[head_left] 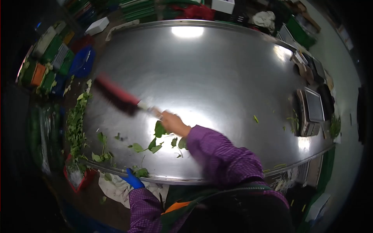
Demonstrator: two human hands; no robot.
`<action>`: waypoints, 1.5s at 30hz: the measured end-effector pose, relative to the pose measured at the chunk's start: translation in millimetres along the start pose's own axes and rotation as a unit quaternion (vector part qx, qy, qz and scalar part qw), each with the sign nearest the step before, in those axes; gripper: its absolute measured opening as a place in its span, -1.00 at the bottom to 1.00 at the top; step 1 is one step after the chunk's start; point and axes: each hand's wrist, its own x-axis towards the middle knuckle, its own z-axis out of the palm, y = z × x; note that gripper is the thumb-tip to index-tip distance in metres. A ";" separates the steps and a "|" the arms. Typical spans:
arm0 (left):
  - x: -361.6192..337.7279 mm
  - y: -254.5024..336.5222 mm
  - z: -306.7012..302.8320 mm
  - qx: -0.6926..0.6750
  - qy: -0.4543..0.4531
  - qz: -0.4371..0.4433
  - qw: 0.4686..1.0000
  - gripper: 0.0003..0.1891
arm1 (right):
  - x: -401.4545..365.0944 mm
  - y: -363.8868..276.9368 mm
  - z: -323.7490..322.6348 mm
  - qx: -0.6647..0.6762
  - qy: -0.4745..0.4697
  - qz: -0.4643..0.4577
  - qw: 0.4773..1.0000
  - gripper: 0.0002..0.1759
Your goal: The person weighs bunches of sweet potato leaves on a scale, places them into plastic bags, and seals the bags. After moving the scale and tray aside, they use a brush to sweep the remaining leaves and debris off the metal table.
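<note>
My right hand (173, 123), bare, is wrapped round the pale handle of a red brush (118, 95) with dark bristles. The brush is blurred and held over the left part of the metal table (233, 73). Green leaves (152, 144) lie on the table just below this hand. My left hand (133, 180), in a blue glove, is at the table's near edge beside a small clump of leaves (140, 172). Its fingers look stretched towards the edge, and I cannot make out anything held in them.
A scale (309, 110) stands at the table's right end. Leafy greens (77, 124) line the left edge, with a red crate (79, 176) below. Blue (82, 62) and green crates stand at the far left. A white cloth (116, 191) hangs under the near edge.
</note>
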 end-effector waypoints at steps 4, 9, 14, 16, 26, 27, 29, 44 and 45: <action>19.2 -40.1 -13.0 -0.002 -0.001 0.051 0.999 -0.31 | 58.8 23.3 -81.3 0.071 0.256 0.018 0.964 -0.61; 2.9 -5.6 -0.9 0.023 0.001 -0.006 1.000 -0.38 | 92.8 76.9 -14.3 -0.034 0.198 0.052 0.978 -0.64; 28.5 -24.2 -24.9 0.083 -0.085 0.012 0.993 -0.39 | -74.9 -16.1 -24.0 0.095 -0.008 -0.018 0.995 -0.33; 15.2 5.7 -32.0 0.078 -0.091 -0.084 0.989 -0.38 | -146.8 -5.5 -34.1 0.139 0.081 -0.081 0.984 -0.34; -29.3 38.8 31.6 0.291 -0.124 0.512 0.799 -0.40 | -413.1 109.2 -250.9 -0.019 0.503 0.088 0.859 -0.31; -57.0 37.5 44.3 0.289 -0.167 0.511 0.792 -0.40 | -452.8 124.5 -281.9 -0.005 0.512 0.156 0.845 -0.29; -124.3 28.3 58.2 0.275 -0.198 0.485 0.806 -0.41 | -530.7 147.2 -348.3 0.028 0.520 0.274 0.808 -0.27; -457.1 17.8 156.9 0.239 -0.408 0.223 0.853 -0.51 | -719.9 253.0 -451.2 0.111 0.319 0.179 0.924 -0.24; -464.4 12.0 178.9 0.208 -0.445 0.204 0.847 -0.56 | -708.5 253.2 -471.7 0.152 0.334 0.270 0.890 -0.24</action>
